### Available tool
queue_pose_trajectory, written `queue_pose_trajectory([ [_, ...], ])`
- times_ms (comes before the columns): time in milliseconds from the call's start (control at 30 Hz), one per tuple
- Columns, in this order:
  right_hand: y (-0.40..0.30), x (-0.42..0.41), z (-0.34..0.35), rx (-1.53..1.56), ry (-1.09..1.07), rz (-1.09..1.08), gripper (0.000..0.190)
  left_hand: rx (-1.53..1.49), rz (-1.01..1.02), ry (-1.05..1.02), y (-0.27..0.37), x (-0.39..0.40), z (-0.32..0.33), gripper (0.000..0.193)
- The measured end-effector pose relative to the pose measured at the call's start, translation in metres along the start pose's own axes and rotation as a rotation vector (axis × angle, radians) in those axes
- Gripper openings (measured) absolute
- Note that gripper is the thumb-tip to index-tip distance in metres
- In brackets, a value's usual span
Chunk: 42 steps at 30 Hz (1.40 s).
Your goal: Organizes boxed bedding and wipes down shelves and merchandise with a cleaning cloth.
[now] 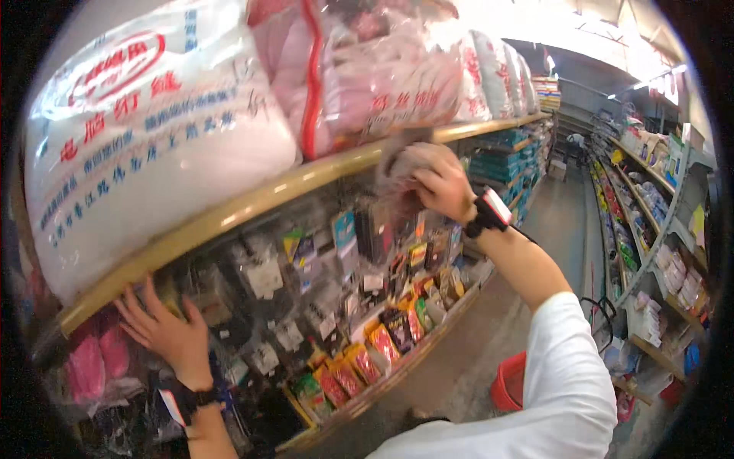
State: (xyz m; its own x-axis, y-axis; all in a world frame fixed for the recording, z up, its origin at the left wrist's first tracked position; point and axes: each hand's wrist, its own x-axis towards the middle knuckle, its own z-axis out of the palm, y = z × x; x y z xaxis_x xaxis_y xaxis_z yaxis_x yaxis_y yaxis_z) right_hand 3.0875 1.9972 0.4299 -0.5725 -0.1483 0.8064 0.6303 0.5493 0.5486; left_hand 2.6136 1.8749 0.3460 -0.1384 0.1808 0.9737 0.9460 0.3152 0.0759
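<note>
My right hand point(441, 179) grips a greyish cloth point(397, 163), blurred, against the front edge of the upper shelf point(246, 213). Farther left along that same edge, my left hand point(169, 335) has its fingers spread, the tips touching or just below the yellowish rail; it holds nothing. On top of the shelf sits a large white plastic-wrapped bundle point(172, 149) bearing red and blue writing. Beside it is a pink bundle point(373, 74) in clear plastic with red trim. Below the rail hang several packaged goods point(264, 275), partly covered by clear film.
Colourful packets point(344, 367) stand along the lower shelf. A red bucket point(509, 381) is on the aisle floor point(459, 344), close to my right sleeve. Across the aisle runs another stocked shelf unit point(659, 264). A person point(573, 143) is far down the aisle near a box point(557, 170).
</note>
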Motion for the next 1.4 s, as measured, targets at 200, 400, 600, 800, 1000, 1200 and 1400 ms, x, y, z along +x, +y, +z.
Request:
queue_pose_trajectory([
  [200, 0.106, 0.043, -0.038, -0.211, 0.335, 0.280, 0.034, -0.749, 0.395, -0.030, 0.169, 0.025, -0.031, 0.055],
  [400, 0.111, 0.080, 0.051, -0.034, 0.212, -0.031, 0.035, -0.782, 0.328, 0.064, 0.308, 0.091, 0.023, 0.084],
  [600, 0.198, 0.077, 0.032, 0.011, 0.309, -0.055, 0.030, -0.675, 0.294, 0.000, 0.316, 0.102, 0.057, 0.092],
  [800, 0.325, 0.055, 0.015, 0.027, 0.452, 0.536, 0.033, -0.707, 0.248, -0.010, 0.335, 0.093, 0.072, 0.089],
  [1000, 0.212, 0.173, 0.054, 0.101, 0.526, -0.113, 0.026, -0.630, 0.268, -0.010, 0.340, 0.090, 0.070, 0.085],
  [1200, 0.098, 0.164, 0.070, -0.017, 0.124, -0.534, 0.017, -0.503, 0.166, -0.088, 0.328, 0.086, 0.086, 0.075],
  [1400, 0.144, 0.120, 0.046, 0.113, 0.391, -0.227, 0.026, -0.860, 0.218, 0.053, 0.312, 0.093, 0.057, 0.084],
])
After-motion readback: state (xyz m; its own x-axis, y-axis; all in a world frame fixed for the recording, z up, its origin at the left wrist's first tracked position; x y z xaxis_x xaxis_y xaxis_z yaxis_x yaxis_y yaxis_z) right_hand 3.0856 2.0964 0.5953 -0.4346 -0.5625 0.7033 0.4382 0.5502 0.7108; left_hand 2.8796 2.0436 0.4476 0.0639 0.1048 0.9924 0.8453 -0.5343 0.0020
